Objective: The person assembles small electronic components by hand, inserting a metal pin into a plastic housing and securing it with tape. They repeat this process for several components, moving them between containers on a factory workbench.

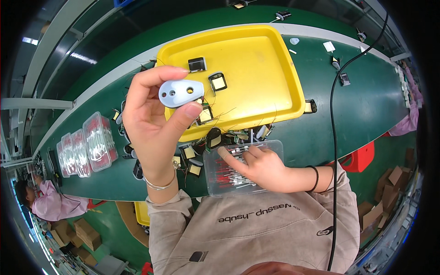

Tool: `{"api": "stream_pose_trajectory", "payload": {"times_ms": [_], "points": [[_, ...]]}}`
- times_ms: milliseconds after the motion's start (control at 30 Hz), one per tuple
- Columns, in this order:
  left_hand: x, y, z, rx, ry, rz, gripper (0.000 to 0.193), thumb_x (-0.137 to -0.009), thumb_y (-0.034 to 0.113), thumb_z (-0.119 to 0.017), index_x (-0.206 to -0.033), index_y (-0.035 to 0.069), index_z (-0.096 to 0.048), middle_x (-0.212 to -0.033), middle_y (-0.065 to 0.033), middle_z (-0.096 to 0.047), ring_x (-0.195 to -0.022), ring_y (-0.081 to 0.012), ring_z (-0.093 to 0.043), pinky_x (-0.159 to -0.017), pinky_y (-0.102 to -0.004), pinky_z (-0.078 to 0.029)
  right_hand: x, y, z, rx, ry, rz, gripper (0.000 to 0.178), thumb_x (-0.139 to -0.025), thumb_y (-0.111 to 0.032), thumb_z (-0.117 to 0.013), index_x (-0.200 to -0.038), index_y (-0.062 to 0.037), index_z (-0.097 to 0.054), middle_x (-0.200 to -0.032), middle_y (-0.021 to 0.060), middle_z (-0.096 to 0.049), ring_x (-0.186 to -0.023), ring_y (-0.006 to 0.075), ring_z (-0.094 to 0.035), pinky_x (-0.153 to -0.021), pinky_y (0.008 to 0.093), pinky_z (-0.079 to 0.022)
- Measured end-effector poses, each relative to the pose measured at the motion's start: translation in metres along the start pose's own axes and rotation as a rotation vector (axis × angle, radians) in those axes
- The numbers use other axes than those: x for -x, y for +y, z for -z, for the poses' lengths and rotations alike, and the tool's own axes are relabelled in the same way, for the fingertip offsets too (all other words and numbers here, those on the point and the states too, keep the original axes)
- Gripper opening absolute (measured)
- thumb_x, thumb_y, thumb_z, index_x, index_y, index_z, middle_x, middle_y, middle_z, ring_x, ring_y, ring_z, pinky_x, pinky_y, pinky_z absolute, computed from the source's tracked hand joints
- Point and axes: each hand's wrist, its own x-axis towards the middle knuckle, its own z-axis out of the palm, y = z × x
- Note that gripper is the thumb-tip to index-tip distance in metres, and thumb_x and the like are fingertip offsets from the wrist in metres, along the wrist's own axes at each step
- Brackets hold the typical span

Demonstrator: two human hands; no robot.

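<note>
My left hand [153,114] is raised over the near left of the yellow tray [256,98], pinching a pale blue teardrop-shaped plastic housing [181,93] with several holes. My right hand [265,168] is down at a clear plastic box [215,188] of thin red-and-white wire-like pieces [231,178]. Its index finger is stretched out over these pieces, apart from the other, bent fingers; the thumb is hard to make out. On the tray lie a black module [197,64] and a black-framed part with a cream pad [217,82]. Another padded part [205,115] is just below the housing.
Small black parts with loose wires [190,153] crowd the space between tray and box. Several clear boxes of similar pieces [98,142] stand at the left. A black cable [333,114] hangs across the right side. More parts [344,79] lie at the far right. Another person [57,199] sits at the left.
</note>
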Motion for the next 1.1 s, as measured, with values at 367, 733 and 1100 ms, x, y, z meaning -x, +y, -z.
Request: {"api": "stream_pose_trajectory", "payload": {"times_ms": [367, 733, 1100], "points": [[-0.001, 0.001, -0.003, -0.008, 0.015, -0.017, 0.041, -0.070, -0.002, -0.073, -0.107, -0.002, -0.054, -0.102, -0.0075, -0.059, -0.090, -0.0124, -0.058, -0.081, -0.0235, -0.045, 0.004, 0.000, -0.001, -0.017, -0.014, -0.004, 0.073, -0.063, -0.006, -0.056, -0.135, -0.0109, -0.044, -0.053, -0.0012, -0.039, -0.052, 0.0138, -0.046, -0.042, 0.0266, -0.043], [-0.001, -0.001, -0.003, -0.006, -0.023, -0.029, 0.040, -0.070, -0.003, -0.073, -0.106, -0.002, -0.055, -0.101, -0.0074, -0.059, -0.090, -0.0124, -0.058, -0.080, -0.0234, -0.045, 0.004, 0.002, 0.008, -0.112, -0.041, -0.098, 0.075, -0.062, -0.004, -0.057, -0.135, -0.0121, -0.044, -0.054, 0.0001, -0.042, -0.052, 0.0150, -0.047, -0.043, 0.0274, -0.044], [0.001, -0.002, -0.005, 0.006, -0.029, -0.030, 0.039, -0.070, -0.004, -0.072, -0.106, -0.001, -0.056, -0.101, -0.0074, -0.059, -0.089, -0.0123, -0.058, -0.080, -0.0235, -0.046, 0.002, -0.002, -0.003, 0.023, 0.012, -0.048, 0.071, -0.065, -0.008, -0.057, -0.134, -0.0167, -0.046, -0.059, -0.0004, -0.043, -0.050, 0.0120, -0.046, -0.041, 0.0240, -0.042]]}}
